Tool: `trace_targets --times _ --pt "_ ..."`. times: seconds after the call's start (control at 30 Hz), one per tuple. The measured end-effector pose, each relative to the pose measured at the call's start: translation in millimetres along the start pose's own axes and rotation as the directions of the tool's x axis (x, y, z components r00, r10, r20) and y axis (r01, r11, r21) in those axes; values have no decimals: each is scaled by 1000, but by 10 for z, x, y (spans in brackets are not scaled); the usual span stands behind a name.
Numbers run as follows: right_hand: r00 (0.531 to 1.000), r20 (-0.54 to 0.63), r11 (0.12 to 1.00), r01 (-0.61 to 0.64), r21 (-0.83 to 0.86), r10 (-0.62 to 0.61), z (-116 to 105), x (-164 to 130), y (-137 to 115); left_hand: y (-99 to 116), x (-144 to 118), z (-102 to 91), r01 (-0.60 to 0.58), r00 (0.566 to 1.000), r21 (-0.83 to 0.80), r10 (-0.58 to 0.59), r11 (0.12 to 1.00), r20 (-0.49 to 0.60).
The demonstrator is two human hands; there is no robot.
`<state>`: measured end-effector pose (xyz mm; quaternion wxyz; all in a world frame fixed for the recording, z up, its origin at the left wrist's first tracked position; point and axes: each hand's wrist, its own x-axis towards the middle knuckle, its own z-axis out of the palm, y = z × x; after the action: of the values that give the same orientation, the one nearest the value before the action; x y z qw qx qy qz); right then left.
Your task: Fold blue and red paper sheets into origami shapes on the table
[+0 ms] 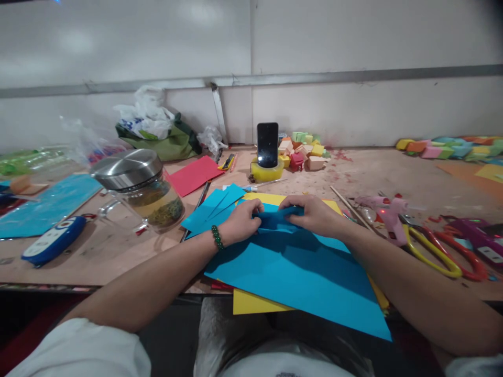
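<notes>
Nearest the lens: white-sleeved forearms reaching forward over a large blue paper sheet (302,272) spread on the wooden worktop (118,251), its near corner hanging past the edge. Under it, a yellow paper sheet (251,302), poking out below and beyond.

Both hands pinched on the far edge of the blue sheet, rolling or folding it into a narrow ridge — left hand (241,222), green bead bracelet (217,237) at the wrist, gripping one end; right hand (312,212) clamped on the other, fingers curled over the fold.

Risks, as judged from here:
- Uneven pressure between the two hands — crooked fold, or a crease in the wrong place.
- Overhanging near corner unsupported; could slip toward the lap and drag the fold askew, with the yellow sheet sliding beneath.
- Loose blue paper strips (214,207) just left of the left hand; could get swept aside by that wrist.
- Glass jar with steel lid (145,191) further left, within elbow reach — knock-over risk.
- Pink glue gun (387,214) just right of the right hand, a small red light showing; possibly hot, so a burn or scorch if the forearm or paper drifts over.
- Yellow-handled scissors (432,251) and red-handled scissors (459,251) beyond it, close to the right forearm.
</notes>
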<state>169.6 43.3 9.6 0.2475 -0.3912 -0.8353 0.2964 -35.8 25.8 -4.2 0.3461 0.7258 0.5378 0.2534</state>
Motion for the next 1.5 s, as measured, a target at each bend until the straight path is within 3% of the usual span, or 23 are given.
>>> trace_targets --times 0.17,0.33,0.57,0.9,1.07,1.2,1.5 --pt "992 129 996 3 84 -14 -107 -2 26 -17 -10 37 -104 990 164 118 981 -76" --pt "958 278 991 31 133 -67 -263 -24 -94 52 -111 63 -206 955 408 274 889 -116" --pt "994 84 996 -68 63 62 -79 -50 -149 134 -206 46 -206 936 582 333 786 -118" --pt "985 102 990 -140 -2 139 -16 -43 -100 156 -217 59 -256 936 533 345 807 -72" --pt "985 -51 923 -174 -344 167 137 -57 -212 108 -184 111 -229 953 457 294 860 -75" --pt "980 -68 813 -195 -549 189 235 -60 -257 92 -161 119 -192 968 448 243 873 -59" --pt "964 -107 769 -259 -585 244 144 -76 -302 84 -133 102 -184 968 419 238 889 -80"
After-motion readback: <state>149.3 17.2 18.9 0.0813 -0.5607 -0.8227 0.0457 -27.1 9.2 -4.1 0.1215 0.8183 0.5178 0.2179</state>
